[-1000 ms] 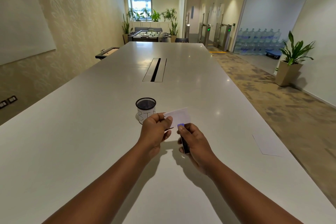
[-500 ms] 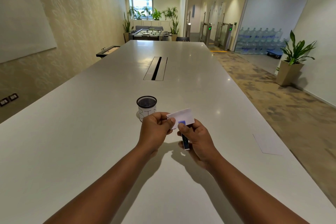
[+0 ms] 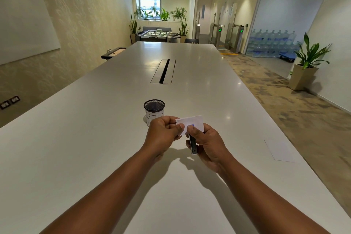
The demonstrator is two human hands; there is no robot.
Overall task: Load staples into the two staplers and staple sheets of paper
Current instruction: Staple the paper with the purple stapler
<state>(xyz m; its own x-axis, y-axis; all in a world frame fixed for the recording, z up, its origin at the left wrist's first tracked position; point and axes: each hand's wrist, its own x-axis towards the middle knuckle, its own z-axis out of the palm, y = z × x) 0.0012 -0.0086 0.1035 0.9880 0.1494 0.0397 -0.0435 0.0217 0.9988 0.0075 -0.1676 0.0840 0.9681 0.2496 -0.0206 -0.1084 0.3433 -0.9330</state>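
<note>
1. We see the left hand (image 3: 163, 133) raised above the desk (image 3: 76, 148), its thumb and fingers pinching the left end of a small folded piece of white paper (image 3: 193, 121).
2. We see the right hand (image 3: 207, 144) curled around a slim dark stapler (image 3: 192, 143), which it holds nearly end-on to us, with the thumb pressed on its blue top end.
3. The stapler's far end meets the lower edge of the paper, just beside the left thumb; we cannot tell whether the paper sits between the stapler's jaws.
4. Both hands are close together, nearly touching, over the near middle of the desk, and their shadows fall on the surface below them.
5. Just beyond the left hand stands a black mesh cup (image 3: 154, 109) wrapped in a white label with handwritten letters; it is partly hidden by the knuckles.
6. Well apart to the right, near the desk's edge, lies a flat sheet of white paper (image 3: 279, 151).
7. A long dark cable slot (image 3: 163, 71) runs along the middle of the desk farther away.
</note>
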